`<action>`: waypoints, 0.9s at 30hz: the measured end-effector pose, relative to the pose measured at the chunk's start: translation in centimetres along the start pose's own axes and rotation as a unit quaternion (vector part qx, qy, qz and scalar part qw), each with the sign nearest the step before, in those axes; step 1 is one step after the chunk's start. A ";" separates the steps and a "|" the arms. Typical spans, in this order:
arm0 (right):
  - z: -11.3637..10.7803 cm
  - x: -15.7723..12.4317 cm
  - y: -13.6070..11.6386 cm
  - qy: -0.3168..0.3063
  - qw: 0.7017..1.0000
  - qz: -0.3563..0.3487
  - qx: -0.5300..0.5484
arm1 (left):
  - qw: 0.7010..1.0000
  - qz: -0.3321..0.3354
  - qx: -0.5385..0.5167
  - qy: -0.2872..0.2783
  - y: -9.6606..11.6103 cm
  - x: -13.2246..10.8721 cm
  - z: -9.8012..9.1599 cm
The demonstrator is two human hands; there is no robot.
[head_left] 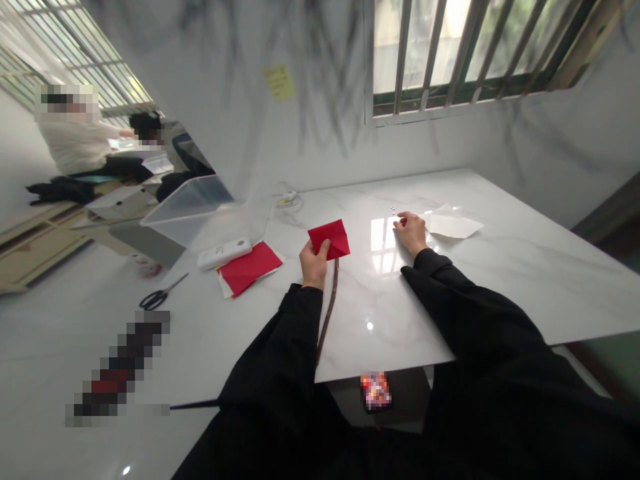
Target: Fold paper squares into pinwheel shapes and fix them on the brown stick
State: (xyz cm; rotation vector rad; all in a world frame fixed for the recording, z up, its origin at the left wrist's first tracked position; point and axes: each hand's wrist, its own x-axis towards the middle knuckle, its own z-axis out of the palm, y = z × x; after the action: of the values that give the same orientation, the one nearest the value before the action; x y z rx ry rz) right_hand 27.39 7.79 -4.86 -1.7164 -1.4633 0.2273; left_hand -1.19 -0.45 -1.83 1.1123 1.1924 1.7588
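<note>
My left hand (pixel 315 265) grips a folded piece of red paper (pixel 336 237), thumb lying on its front, above the white tabletop. A thin dark brown strip (pixel 330 307) runs from below the paper toward the table's front edge. My right hand (pixel 412 233) rests low over the table with its fingers curled toward the thumb; whatever may be between the tips is too small to make out. Just beyond those fingertips lie several tiny shiny pieces (pixel 393 211). Beside that hand, to its right, is a white sheet of paper (pixel 455 225).
More red paper (pixel 250 268) lies over pale sheets at left, by a white oblong device (pixel 225 253) and a clear plastic bin (pixel 193 210). Black-handled scissors (pixel 156 299) lie farther left. A thin cable (pixel 290 199) sits by the wall. Another person (pixel 75 143) sits at far left.
</note>
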 end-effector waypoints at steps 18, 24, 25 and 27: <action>1.9 3.9 -0.4 0.004 0.997 0.040 -0.066 | 0.988 -0.023 0.019 -0.152 1.1 -2.5 1.5; 0.1 1.0 -1.0 0.031 0.999 0.018 0.034 | 0.994 -0.024 0.030 -0.102 0.6 -2.3 1.1; -0.2 0.1 -1.1 0.024 0.998 0.019 0.059 | 0.995 -0.025 0.032 -0.095 0.5 -2.2 1.1; -0.8 -1.8 -1.1 0.002 0.995 0.022 0.098 | 0.995 -0.026 0.039 -0.088 0.5 -2.2 1.0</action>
State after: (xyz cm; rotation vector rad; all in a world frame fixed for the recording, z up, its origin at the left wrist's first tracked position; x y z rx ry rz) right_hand 26.52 5.78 -4.23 -1.5899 -1.3552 0.3785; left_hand 0.53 -2.29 -1.73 1.2430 1.1787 1.5527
